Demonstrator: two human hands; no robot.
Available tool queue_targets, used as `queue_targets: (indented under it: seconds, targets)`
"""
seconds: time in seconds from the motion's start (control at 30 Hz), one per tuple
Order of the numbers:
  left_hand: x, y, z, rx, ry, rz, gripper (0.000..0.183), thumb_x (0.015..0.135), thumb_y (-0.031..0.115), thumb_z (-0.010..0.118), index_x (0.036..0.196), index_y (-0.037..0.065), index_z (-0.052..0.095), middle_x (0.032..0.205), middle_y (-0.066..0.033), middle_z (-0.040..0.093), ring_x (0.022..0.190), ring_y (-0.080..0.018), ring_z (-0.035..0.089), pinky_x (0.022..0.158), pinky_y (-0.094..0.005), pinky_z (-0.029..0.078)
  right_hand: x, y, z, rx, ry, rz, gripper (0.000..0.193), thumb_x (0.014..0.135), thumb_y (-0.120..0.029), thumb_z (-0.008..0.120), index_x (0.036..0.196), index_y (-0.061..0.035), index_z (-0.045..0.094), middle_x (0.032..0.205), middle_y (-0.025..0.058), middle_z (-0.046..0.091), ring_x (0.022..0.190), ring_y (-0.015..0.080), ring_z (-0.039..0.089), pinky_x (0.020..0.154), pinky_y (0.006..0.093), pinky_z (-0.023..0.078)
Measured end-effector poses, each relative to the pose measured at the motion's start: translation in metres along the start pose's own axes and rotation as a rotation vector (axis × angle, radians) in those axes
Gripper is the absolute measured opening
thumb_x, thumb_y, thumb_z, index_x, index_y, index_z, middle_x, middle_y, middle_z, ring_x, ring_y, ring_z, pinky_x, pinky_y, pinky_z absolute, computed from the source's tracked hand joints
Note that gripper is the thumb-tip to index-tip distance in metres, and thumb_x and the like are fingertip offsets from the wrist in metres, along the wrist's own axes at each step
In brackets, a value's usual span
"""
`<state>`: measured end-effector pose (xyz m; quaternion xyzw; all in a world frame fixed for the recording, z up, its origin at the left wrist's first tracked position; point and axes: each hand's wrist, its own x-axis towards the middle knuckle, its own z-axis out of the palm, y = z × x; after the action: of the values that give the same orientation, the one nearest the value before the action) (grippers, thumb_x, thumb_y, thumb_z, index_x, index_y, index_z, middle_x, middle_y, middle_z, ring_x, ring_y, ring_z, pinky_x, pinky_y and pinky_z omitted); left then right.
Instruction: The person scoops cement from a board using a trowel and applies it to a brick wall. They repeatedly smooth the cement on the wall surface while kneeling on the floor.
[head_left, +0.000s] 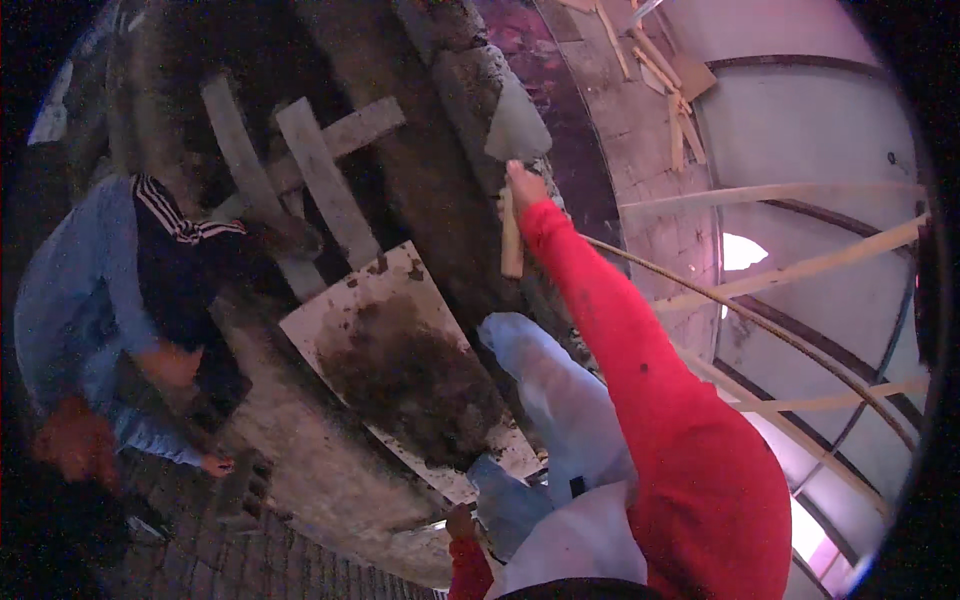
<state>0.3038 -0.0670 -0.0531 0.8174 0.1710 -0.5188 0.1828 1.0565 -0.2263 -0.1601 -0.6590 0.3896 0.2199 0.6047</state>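
Observation:
My right hand point(527, 186), at the end of a red sleeve, is wrapped round the wooden handle of a trowel. The trowel's grey, wedge-shaped blade point(519, 126) lies over the top of a rough wall point(478, 85). Low in the picture is my left hand point(461, 521), beside the near corner of a pale board; its fingers are too dark and small to make out. Dark wet mortar point(400, 365) is heaped on the middle of that board point(297, 322), in front of my legs.
Another person point(85, 290) bends over at the left, one hand near a hollow brick point(243, 492). Wooden planks point(325, 180) lie crossed beyond the board. At the right, a rope point(740, 300) and timber poles point(800, 270) run before pale sheeting; wood scraps point(675, 95) lie farther off.

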Motion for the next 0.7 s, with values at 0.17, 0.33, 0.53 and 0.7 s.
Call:
queue_targets:
  seconds: [0.17,0.33,0.53,0.7]
  targets:
    - [0.03,-0.028,0.044,-0.171,-0.041,-0.013,0.025,0.071,0.023,0.065,0.092,0.01,0.059,0.08,-0.0098,0.061,0.076,-0.03,0.06,0.068,-0.0401,0.051,-0.008,0.036,-0.055,0.262,-0.231,0.343,0.038,0.087,-0.048,0.047,0.077,-0.011,0.048,0.056,0.0026,0.047,0.046,0.0191,0.048,0.045,0.0354,0.044]
    - [0.014,-0.015,0.074,-0.428,0.062,-0.347,0.022,0.077,0.03,0.058,0.086,0.01,0.062,0.082,-0.01,0.064,0.078,-0.0296,0.061,0.069,-0.04,0.05,-0.07,0.06,-0.054,0.2,-0.237,0.368,0.037,0.084,-0.045,0.055,0.087,-0.0081,0.051,0.064,0.0047,0.05,0.049,0.0195,0.05,0.046,0.0353,0.046]
    - [-0.028,-0.014,0.148,-0.327,0.197,-0.415,0.029,0.08,0.037,0.056,0.078,0.009,0.064,0.083,-0.0109,0.064,0.079,-0.0298,0.061,0.071,-0.0424,0.05,-0.11,0.155,-0.029,-0.533,-0.461,0.213,0.032,0.083,-0.039,0.057,0.092,-0.009,0.056,0.072,0.01,0.057,0.058,0.0226,0.056,0.052,0.0375,0.047]
    - [-0.046,0.053,0.097,-0.911,0.399,-0.625,0.032,0.074,0.036,0.061,0.086,0.007,0.066,0.085,-0.0118,0.064,0.083,-0.0314,0.059,0.077,-0.0418,0.047,-0.06,0.244,0.02,-1.79,-0.735,-0.583,0.037,0.083,-0.037,0.056,0.1,-0.0051,0.057,0.084,0.0205,0.062,0.075,0.0292,0.062,0.063,0.0402,0.05]
